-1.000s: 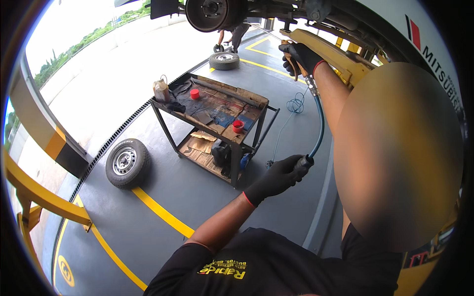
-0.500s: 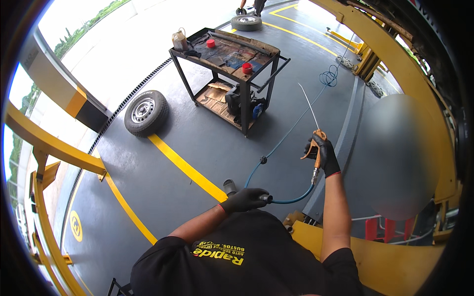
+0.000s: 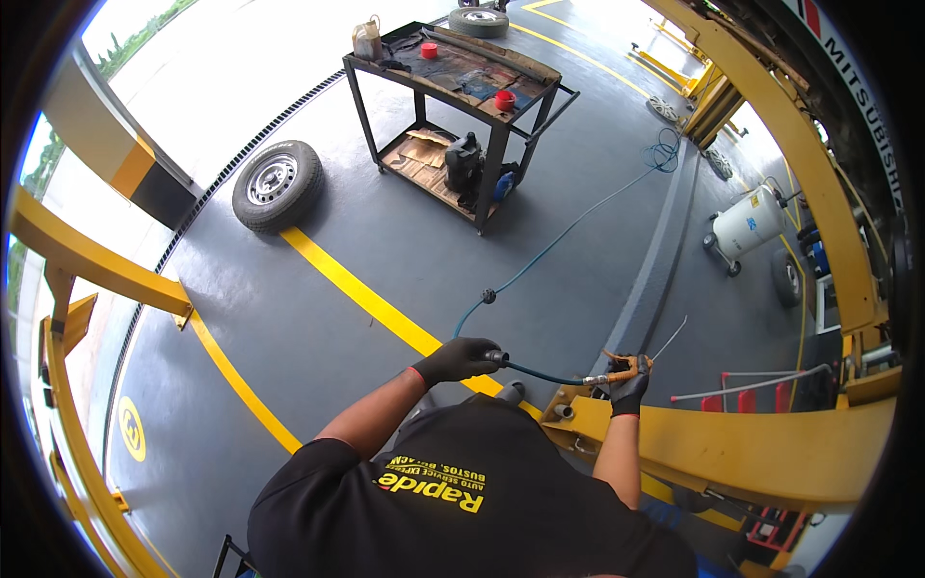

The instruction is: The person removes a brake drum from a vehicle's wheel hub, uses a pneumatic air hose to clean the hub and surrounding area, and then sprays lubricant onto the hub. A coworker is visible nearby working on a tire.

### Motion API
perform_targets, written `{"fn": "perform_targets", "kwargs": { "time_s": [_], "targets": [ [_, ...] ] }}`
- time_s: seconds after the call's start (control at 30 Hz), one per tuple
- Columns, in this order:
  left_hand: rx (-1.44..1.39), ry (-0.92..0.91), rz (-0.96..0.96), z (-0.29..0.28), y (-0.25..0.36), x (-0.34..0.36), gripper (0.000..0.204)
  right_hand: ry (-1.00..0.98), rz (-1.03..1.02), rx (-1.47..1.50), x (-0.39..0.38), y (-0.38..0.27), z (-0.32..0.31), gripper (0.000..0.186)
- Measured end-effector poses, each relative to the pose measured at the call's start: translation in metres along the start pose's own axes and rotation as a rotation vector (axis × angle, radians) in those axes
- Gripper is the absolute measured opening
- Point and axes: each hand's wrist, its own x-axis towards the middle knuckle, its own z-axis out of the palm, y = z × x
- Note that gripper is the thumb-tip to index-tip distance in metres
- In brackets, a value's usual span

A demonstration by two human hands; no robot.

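Note:
In black gloves, both my hands work along a teal air hose (image 3: 541, 373). My right hand (image 3: 629, 393) is wrapped round an orange air blow gun (image 3: 628, 369), whose long thin metal nozzle (image 3: 672, 337) points up and to the right. A metal coupling joins the gun to the hose. My left hand (image 3: 457, 360) is closed on the hose, where a short dark round piece (image 3: 498, 357) sticks out beside the fingers; I cannot tell exactly what that piece is. Beyond my left hand the hose trails across the floor, with a dark knob-like lump (image 3: 488, 296) on it.
Ahead stands a black trolley (image 3: 496, 120) bearing red lids, a jug and dark bottles. A wheel (image 3: 277, 187) lies on the floor to the left. A yellow lift arm (image 3: 732, 448) crosses close on my right, below a raised vehicle. Farther right are a white tank (image 3: 749, 226) and red stands (image 3: 747, 399).
My right hand has lowered and turned the blow gun from upright to sideways, its nozzle now toward the right. My left hand keeps its hold. The view has shifted rightward, uncovering the white tank.

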Motion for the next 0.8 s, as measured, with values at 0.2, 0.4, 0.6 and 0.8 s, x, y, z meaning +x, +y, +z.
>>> {"fn": "perform_targets", "kwargs": {
  "time_s": [0.2, 0.4, 0.6, 0.8],
  "targets": [
    [0.080, -0.014, 0.118, -0.039, -0.007, -0.074, 0.049, -0.083, 0.200, 0.131, -0.025, 0.016, 0.107, 0.031],
    [-0.156, 0.078, 0.168, -0.057, -0.015, -0.135, 0.053, -0.236, 0.242, 0.109, -0.074, 0.029, 0.241, 0.033],
    [-0.217, 0.094, 0.297, -0.088, 0.046, -0.133, 0.051, -0.562, -0.111, -0.183, -0.065, -0.074, 0.449, 0.031],
    [-0.212, 0.048, 0.501, -0.156, 0.133, -0.079, 0.057, -0.648, -0.318, -0.487, -0.030, -0.148, 0.655, 0.041]
  ]
}}
